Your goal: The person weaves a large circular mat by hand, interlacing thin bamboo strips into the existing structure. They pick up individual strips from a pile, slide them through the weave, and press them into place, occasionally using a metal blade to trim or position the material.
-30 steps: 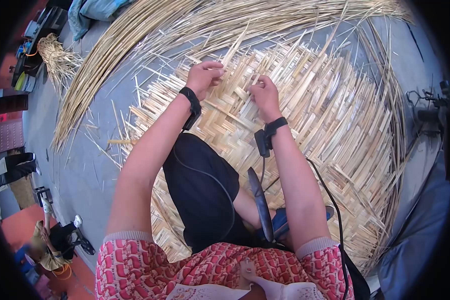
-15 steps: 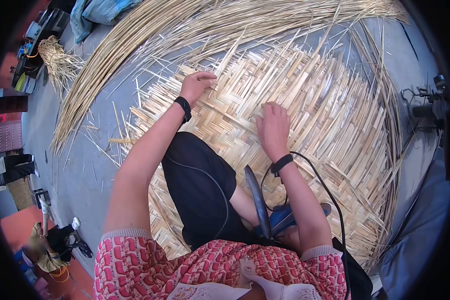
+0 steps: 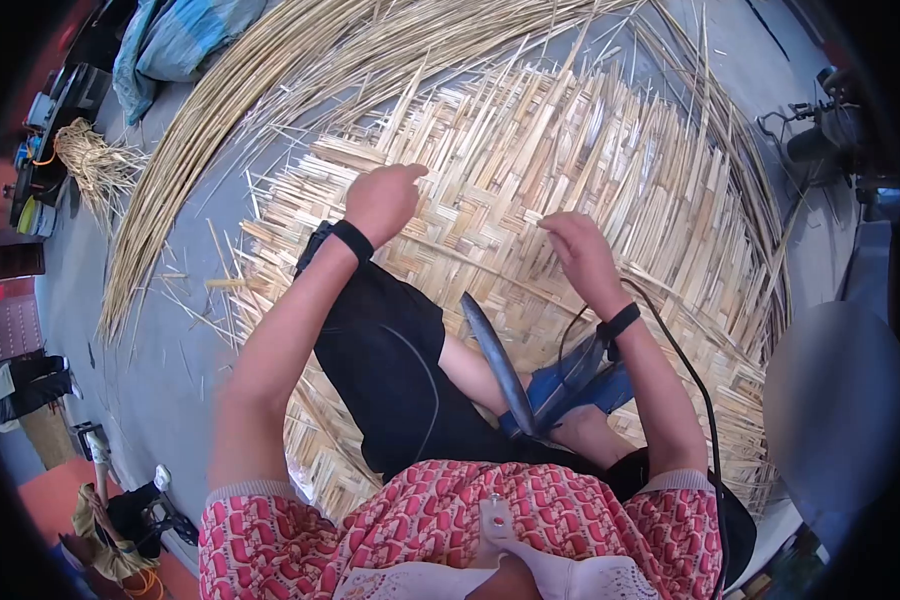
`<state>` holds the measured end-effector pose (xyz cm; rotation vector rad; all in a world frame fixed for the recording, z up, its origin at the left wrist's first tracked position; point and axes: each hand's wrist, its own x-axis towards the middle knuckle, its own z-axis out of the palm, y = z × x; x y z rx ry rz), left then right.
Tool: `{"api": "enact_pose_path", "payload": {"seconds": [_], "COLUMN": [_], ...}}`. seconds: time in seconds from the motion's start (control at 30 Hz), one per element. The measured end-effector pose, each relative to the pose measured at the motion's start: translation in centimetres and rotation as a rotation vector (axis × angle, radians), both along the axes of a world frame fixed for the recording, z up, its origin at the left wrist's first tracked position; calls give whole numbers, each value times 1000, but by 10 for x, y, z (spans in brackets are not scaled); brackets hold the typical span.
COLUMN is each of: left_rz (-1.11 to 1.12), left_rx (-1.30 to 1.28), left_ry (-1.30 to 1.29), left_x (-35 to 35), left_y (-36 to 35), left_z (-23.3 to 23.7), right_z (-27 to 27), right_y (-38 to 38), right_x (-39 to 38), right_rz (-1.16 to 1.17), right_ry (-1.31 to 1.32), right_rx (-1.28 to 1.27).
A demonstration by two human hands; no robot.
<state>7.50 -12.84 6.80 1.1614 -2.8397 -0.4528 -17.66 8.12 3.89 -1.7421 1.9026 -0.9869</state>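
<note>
A woven mat of split pale reed strips (image 3: pixel 510 240) lies under and around me, its loose strip ends sticking out at the far edge. My left hand (image 3: pixel 382 205) is over the mat's left middle, fingers curled with one reaching right; what they pinch is hidden. To its right, my right hand (image 3: pixel 582 258) hovers at the weave with its fingertips drawn together, pointing left. Whether a strip is between them is too small to tell. A long dark curved blade-like tool (image 3: pixel 497 355) stands tilted beside my blue shoe (image 3: pixel 585 388).
Long bundled reeds (image 3: pixel 200 140) curve around the far and left side of the mat. A tied straw bundle (image 3: pixel 95 165) and a blue plastic sheet (image 3: pixel 195 40) are at the upper left. Dark metal equipment (image 3: pixel 820 140) stands at right, and a blurred grey rounded thing (image 3: pixel 838 400) below it.
The view has shifted. My left hand has turned more palm-down, and my right hand has swung right, its fingers now pointing left. A blurred grey shape has appeared at the right edge.
</note>
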Motion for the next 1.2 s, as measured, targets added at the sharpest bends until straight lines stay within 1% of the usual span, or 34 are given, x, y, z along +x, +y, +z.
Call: {"api": "enact_pose_path", "payload": {"seconds": [0.03, 0.07, 0.1, 0.13, 0.17, 0.2, 0.23, 0.3, 0.33, 0.37, 0.4, 0.47, 0.5, 0.53, 0.6, 0.67, 0.7, 0.73, 0.8, 0.83, 0.87, 0.93, 1.0, 1.03, 1.07, 1.1, 1.13, 1.2], "left_rz": [-53, -102, -117, -132, -117, -76, -96, -133, -152, -171, -181, -309, -223, -144, -97, -66, -44, -51, -67, -71, -66, -186, -238, -228, -239, -205, -201, -194], "left_rx": [44, 75, 20, -33, -25, -45, -46, -56, -116, -177, -185, -329, -169, -92, -3, 2, 53, 61, 103, 113, 111, -36, -80, -89, -85, -102, -99, -95], "left_ry": [-138, -267, -358, -450, -510, -449, -492, -547, -544, -535, -535, -151, -18, 24, -43, -16, 54, 46, 118, 110, 106, -59, -2, 6, 19, 16, 5, 1], "left_x": [-20, -36, -45, -52, -53, -51, -50, -49, -49, -54, -62, -71, -83, -92, -100, -101, -100, -98, -98, -97, -97, -95, -85, -81, -80, -79, -81, -84], "left_y": [27, 44, 49, 52, 54, 60, 60, 62, 61, 60, 62, 72, 88, 96, 110, 110, 110, 108, 101, 102, 105, 105, 102, 102, 101, 101, 104, 105], "left_z": [-8, -18, -39, -62, -74, -75, -78, -70, -66, -65, -66, -72, -63, -70, -84, -100, -98, -100, -100, -101, -102, -97, -104, -108, -111, -109, -109, -108], "right_z": [4, 8, -3, -17, -26, -29, -34, -36, -38, -35, -33, -40, -36, -31, -25, -26, -32, -38, -44, -47, -48, -49, -53, -53, -72, -75, -72, -67], "right_y": [8, 15, 25, 39, 55, 70, 86, 109, 115, 116, 117, 112, 105, 96, 87, 87, 90, 93, 95, 98, 102, 101, 98, 96, 101, 102, 101, 103], "right_x": [-18, -36, -57, -82, -102, -115, -125, -130, -130, -127, -124, -122, -121, -122, -119, -122, -125, -128, -132, -131, -129, -124, -125, -129, -137, -141, -138, -137], "right_rz": [-153, -293, -401, -422, -467, -513, -523, -565, -577, -448, -314, -316, -257, -202, -174, -190, -227, -232, -158, -157, -152, -172, -177, -170, -189, -228, -207, -260], "right_ry": [-42, -172, -220, -187, -115, -48, -53, 287, 281, 334, 384, 396, 362, 332, 294, 164, 126, 117, -14, 73, 71, 155, 125, 55, -86, -215, -205, -254], "right_rx": [-1, 31, 21, -44, -33, -14, -13, 256, 254, 407, 560, 553, 596, 635, 691, 666, 625, 635, 576, 566, 564, 537, 559, 603, 504, 505, 501, 490]}}
